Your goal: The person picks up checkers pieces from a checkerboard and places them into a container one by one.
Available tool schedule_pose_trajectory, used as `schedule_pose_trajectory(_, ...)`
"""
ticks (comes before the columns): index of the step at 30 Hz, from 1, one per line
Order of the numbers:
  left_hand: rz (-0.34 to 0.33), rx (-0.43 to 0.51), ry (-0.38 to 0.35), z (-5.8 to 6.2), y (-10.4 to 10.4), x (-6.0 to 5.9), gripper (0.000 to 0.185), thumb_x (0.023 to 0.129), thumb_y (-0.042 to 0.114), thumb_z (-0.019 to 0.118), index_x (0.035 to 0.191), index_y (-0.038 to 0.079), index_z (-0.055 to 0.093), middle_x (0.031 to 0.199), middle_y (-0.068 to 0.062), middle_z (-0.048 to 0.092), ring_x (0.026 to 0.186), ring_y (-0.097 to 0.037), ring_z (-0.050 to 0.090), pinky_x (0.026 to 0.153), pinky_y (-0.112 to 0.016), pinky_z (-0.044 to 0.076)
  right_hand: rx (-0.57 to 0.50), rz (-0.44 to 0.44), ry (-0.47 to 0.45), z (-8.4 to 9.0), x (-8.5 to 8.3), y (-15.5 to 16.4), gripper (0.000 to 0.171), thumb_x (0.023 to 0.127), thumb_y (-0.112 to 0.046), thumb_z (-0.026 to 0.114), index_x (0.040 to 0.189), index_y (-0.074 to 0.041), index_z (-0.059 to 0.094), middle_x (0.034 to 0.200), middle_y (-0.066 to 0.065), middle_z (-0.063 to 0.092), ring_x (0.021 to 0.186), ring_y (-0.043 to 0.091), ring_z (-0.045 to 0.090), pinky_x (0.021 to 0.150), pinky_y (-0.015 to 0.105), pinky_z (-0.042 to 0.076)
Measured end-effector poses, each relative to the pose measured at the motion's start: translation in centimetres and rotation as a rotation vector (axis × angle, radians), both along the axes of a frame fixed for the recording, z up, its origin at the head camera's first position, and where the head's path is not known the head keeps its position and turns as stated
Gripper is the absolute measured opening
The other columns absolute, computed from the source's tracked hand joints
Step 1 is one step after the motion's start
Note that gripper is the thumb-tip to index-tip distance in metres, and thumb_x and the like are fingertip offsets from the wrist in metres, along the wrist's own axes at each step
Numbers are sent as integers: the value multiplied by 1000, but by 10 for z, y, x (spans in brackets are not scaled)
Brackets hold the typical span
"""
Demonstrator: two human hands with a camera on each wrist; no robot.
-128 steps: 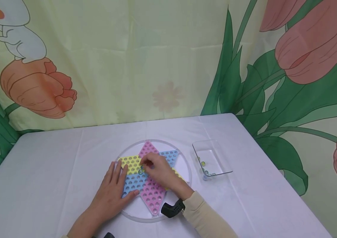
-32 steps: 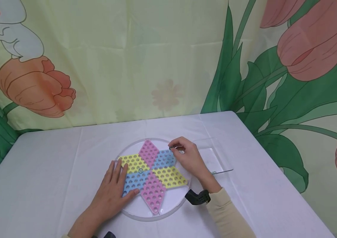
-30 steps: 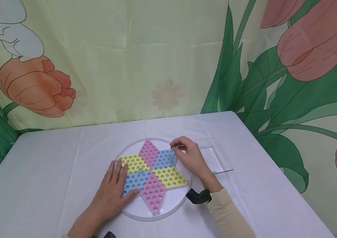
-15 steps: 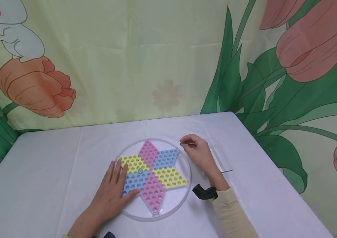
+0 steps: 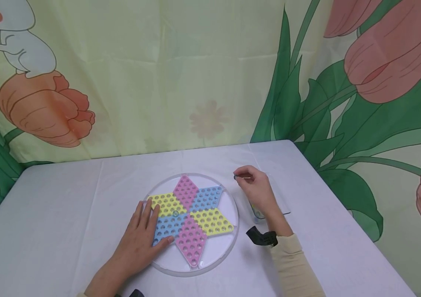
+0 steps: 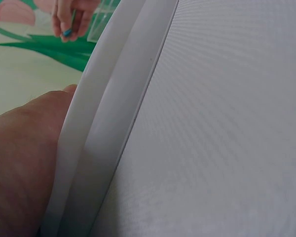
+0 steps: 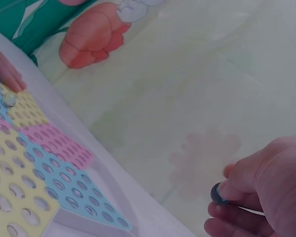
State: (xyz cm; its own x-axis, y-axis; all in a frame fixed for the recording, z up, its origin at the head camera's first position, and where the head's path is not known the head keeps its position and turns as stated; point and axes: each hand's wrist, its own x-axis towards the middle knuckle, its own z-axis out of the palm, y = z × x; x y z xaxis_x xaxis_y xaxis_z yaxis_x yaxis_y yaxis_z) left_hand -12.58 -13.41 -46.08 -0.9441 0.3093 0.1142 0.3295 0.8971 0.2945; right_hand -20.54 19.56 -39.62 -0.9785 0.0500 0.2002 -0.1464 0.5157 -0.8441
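Right hand (image 5: 256, 190) (fingers curled) pinches a marble (image 7: 217, 193); left hand (image 5: 139, 239) flat.

Right arm: cream long sleeve (image 5: 293, 264), black wrist-mounted device (image 5: 261, 238). Left wrist: dark strap, perhaps, barely visible.

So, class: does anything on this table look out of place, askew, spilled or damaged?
Nothing stands out. The star board lies flat in its round tray, one marble sits at its centre, the left hand rests on it, and the right hand pinches a marble by the clear box.
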Motion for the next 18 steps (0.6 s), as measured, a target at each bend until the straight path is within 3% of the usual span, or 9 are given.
schedule_pose_trajectory(18,-2,-4,4,1,0,1,97,90,65,55,155,-1,25,165,-24,10,152,-44,6,119,-60,19,50,-79,-13,-2,-3,22,17,97,-12,60,111,-8,68,113,10,68,107,24,64,98,42,54)
